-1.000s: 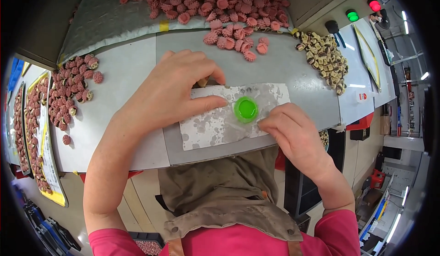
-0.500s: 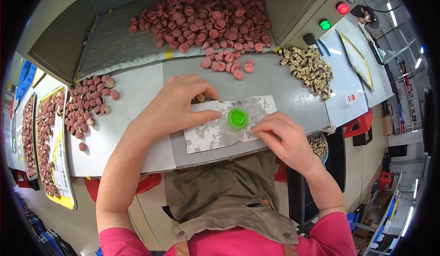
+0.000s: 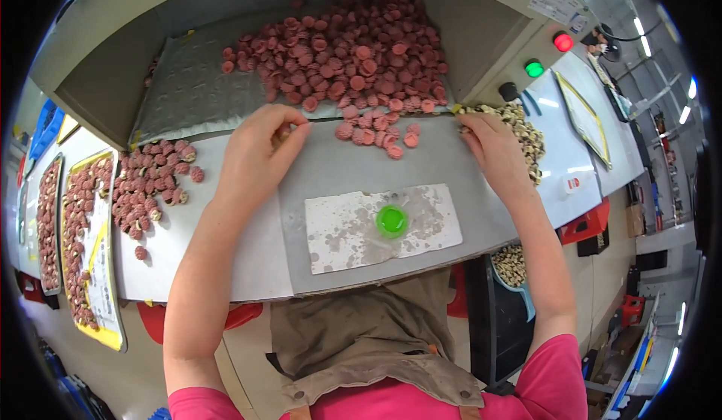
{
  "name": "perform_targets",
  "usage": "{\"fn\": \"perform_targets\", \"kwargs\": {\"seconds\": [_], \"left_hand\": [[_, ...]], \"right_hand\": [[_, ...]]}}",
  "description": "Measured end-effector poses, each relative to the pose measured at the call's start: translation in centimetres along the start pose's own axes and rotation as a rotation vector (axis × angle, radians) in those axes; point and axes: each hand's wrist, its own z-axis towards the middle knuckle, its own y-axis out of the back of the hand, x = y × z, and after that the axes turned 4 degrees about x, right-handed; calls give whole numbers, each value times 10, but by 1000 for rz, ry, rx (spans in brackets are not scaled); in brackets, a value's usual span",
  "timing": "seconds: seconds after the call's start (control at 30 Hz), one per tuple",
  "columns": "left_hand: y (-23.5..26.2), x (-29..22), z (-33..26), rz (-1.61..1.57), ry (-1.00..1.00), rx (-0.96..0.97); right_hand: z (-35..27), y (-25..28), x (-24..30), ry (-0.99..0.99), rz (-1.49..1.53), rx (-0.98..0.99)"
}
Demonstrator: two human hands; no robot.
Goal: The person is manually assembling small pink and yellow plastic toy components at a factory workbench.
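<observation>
My left hand [image 3: 263, 149] hovers over the left part of the grey worktop, in front of the heaped pink ridged cups [image 3: 331, 59]. Its fingers are curled toward the thumb, and whatever they hold is hidden. My right hand [image 3: 496, 153] reaches over the edge of a pile of small cream-and-dark pieces [image 3: 530, 145], thumb and fingers a little apart, with nothing visible between them. Between my forearms lies a white, grey-stained board [image 3: 338, 228]. A small round container of bright green [image 3: 391, 221] stands on it, touched by neither hand.
Loose pink cups [image 3: 376, 130] spill onto the worktop. At left sit assembled pink pieces [image 3: 147, 179] and yellow-edged trays [image 3: 111, 322]. A hooded machine [image 3: 481, 51] with red and green buttons stands behind. A light-blue container [image 3: 519, 288] of cream pieces is below the right edge.
Both hands have left the white board. The left moved up and left; the right moved up to the cream-and-dark pile. The view has shifted slightly, so the board sits lower.
</observation>
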Motion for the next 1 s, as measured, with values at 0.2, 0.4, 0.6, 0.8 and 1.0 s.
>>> {"fn": "perform_targets", "kwargs": {"seconds": [0.2, 0.4, 0.6, 0.8, 1.0], "left_hand": [[-13, -2, -1, -33, 30, 34], [-36, -10, 9, 93, -112, 84], [-26, -20, -4, 63, -37, 65], [-1, -56, -44, -614, 330, -46], [-6, -64, -82, -1321, 532, -18]], "right_hand": [[-2, -2, 18, -30, -11, 86], [-22, 15, 28, -149, 294, 210], [-10, 4, 24, -150, 363, 269], [-22, 8, 28, -70, 319, 149], [-18, 22, 30, -26, 392, 236]]}}
